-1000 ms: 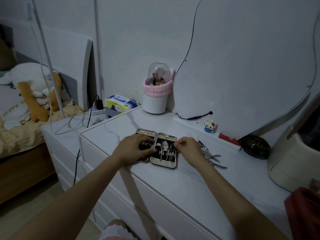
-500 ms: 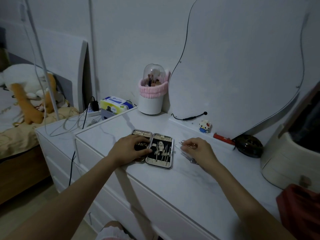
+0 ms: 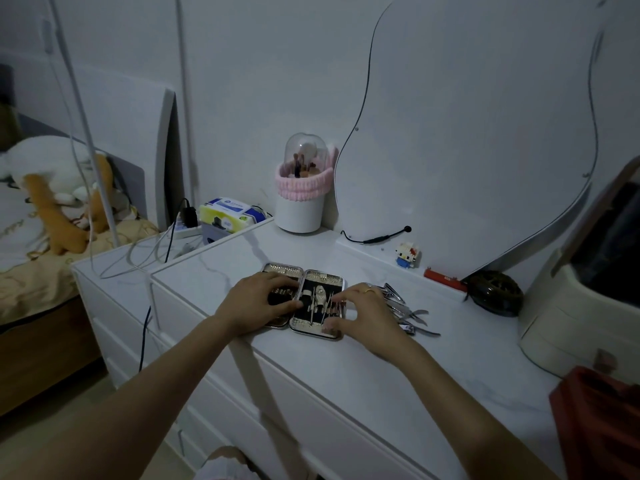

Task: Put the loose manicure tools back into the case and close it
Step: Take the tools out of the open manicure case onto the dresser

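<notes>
The manicure case (image 3: pixel 320 277) lies open and flat on the white dresser top, with several slim metal tools held in its black right half. My left hand (image 3: pixel 254 304) presses down on the left half, its thumb reaching the hinge. My right hand (image 3: pixel 367 317) hovers over the right half, with a ring on one finger. Its fingertips pinch what looks like a slim metal tool against the lining. Several loose manicure tools (image 3: pixel 407 311), nippers and clippers among them, lie in a heap just right of that hand.
A brush holder (image 3: pixel 300 211) with a pink band stands at the back by a curvy mirror (image 3: pixel 467 133). Further right are a small toy figure (image 3: pixel 408 255), a red item (image 3: pixel 445 276), a dark round object (image 3: pixel 495 297) and a cream organiser (image 3: pixel 581 306). Red fabric (image 3: pixel 602 420) lies front right.
My right hand went out to the loose tools on the right and has come back over the case's right half. My left hand has stayed on the left half.
</notes>
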